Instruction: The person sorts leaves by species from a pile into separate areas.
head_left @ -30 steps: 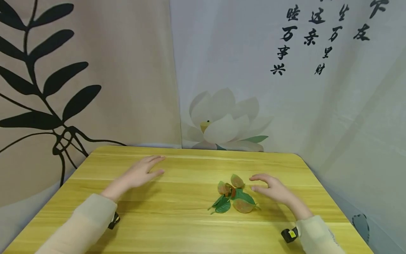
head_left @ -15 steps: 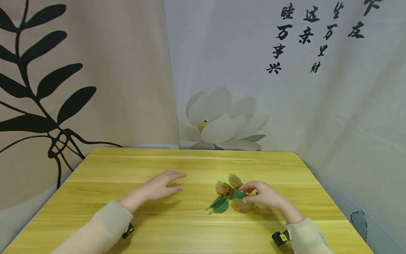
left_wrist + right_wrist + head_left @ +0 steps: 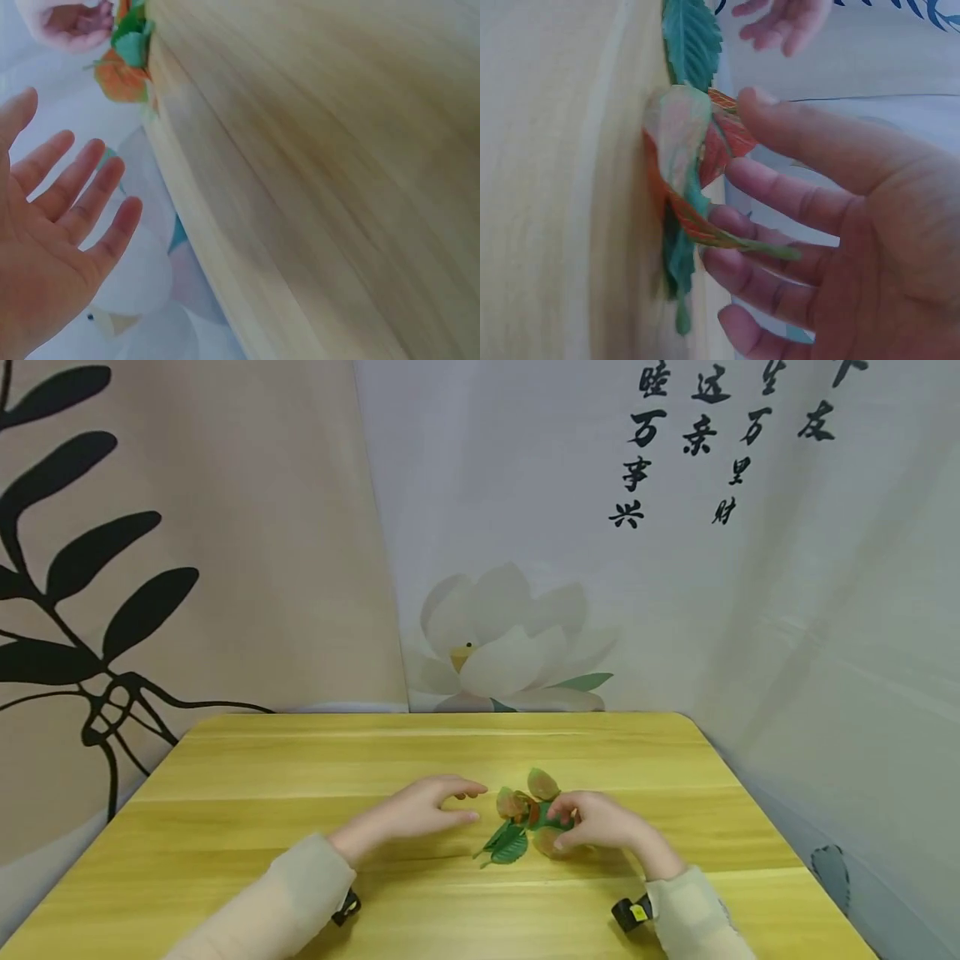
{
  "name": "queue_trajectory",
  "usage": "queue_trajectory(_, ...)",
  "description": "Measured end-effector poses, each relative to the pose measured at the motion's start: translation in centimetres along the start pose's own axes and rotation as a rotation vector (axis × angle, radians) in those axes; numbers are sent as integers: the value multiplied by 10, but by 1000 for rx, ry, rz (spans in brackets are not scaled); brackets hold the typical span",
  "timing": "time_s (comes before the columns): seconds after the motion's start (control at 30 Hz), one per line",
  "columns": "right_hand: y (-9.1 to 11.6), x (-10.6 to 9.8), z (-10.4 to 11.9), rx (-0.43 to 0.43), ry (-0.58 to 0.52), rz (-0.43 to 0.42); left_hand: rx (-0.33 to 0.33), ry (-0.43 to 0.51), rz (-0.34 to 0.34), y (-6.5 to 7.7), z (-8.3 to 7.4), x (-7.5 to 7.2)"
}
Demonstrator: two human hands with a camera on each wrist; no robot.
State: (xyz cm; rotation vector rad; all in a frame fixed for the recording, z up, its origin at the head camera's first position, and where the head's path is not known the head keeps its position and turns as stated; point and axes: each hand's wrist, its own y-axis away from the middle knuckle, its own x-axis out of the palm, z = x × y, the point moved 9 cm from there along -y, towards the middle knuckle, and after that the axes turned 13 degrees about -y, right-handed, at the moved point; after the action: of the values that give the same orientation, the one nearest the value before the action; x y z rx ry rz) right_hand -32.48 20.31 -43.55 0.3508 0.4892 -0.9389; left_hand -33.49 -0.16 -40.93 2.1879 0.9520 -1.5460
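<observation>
A small heap of artificial leaves lies right of centre on the table, with serrated green leaves (image 3: 510,846) and orange-green leaves (image 3: 543,783). My right hand (image 3: 600,822) is over the heap's right side, fingers bent loosely, hiding part of a green leaf. In the right wrist view the fingers reach in beside an orange leaf (image 3: 676,142), whose curved stem crosses in front of them; thumb and fingers stand apart. My left hand (image 3: 416,810) hovers left of the heap, its fingertips a short gap from the leaves. The left wrist view has its fingers (image 3: 75,176) spread, holding nothing.
The wooden table (image 3: 300,752) has a straight back edge against a hanging cloth (image 3: 510,485) printed with a lotus, dark leaves and writing. Black wrist cameras (image 3: 632,912) sit at both cuffs.
My left hand has moved right, toward the leaves. My right hand has come in from the right and now overlaps the heap. The head view has shifted slightly; the leaves look unmoved on the table.
</observation>
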Motion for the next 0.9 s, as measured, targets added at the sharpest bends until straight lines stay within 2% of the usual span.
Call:
queue_trajectory(0.1, -3, 1, -1, 12, 10, -16, 23, 28, -3, -8, -7, 2)
queue_trajectory(0.2, -4, 1, -2, 21, 38, -49, 6, 48, -6, -19, -12, 5)
queue_trajectory(0.43, -5, 4, -5, 17, 122, -93, -190, 128, -58, -48, -5, 13)
queue_trajectory(0.63, -7, 10, -9, 9, 166, -83, -297, 175, -23, -63, 3, 29)
queue_trajectory(0.77, -6, 11, -10, 29, 195, -89, -393, 122, 8, -68, 9, 43)
queue_trajectory(0.9, -6, 10, -9, 40, 209, -102, -463, 3, 12, -75, 9, 47)
